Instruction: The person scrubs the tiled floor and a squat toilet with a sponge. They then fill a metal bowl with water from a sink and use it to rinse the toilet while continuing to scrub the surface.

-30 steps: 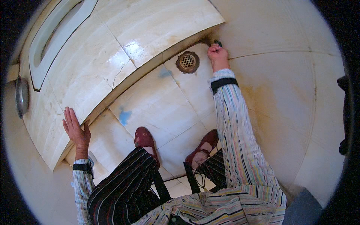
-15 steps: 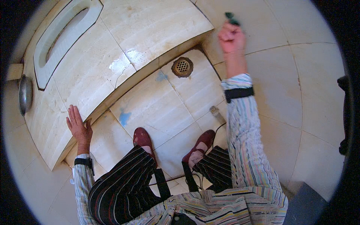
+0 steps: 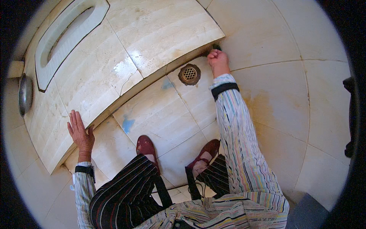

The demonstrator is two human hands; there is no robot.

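My left hand (image 3: 82, 131) lies flat near the front edge of the raised tiled step (image 3: 95, 87), fingers stretched out, holding nothing. My right hand (image 3: 219, 61) is closed round a small dark green scouring pad (image 3: 217, 47), mostly hidden by the fingers. Hand and pad are low in the corner where the step's right end meets the tiled wall (image 3: 263, 42). Just left of this hand, a round floor drain (image 3: 189, 74) with a rusty rim is set in the lower tiles.
A white squat toilet (image 3: 47, 38) is set into the step. Beside it, at far left, leans a metal bowl (image 3: 25, 95). My red shoes (image 3: 145, 145) stand on the lower floor, near a blue stain (image 3: 127, 124). A dark grey block (image 3: 309, 213) is at lower right.
My right hand has moved down and left with the pad, from in front of the wall into the corner by the step. My left hand stays in place.
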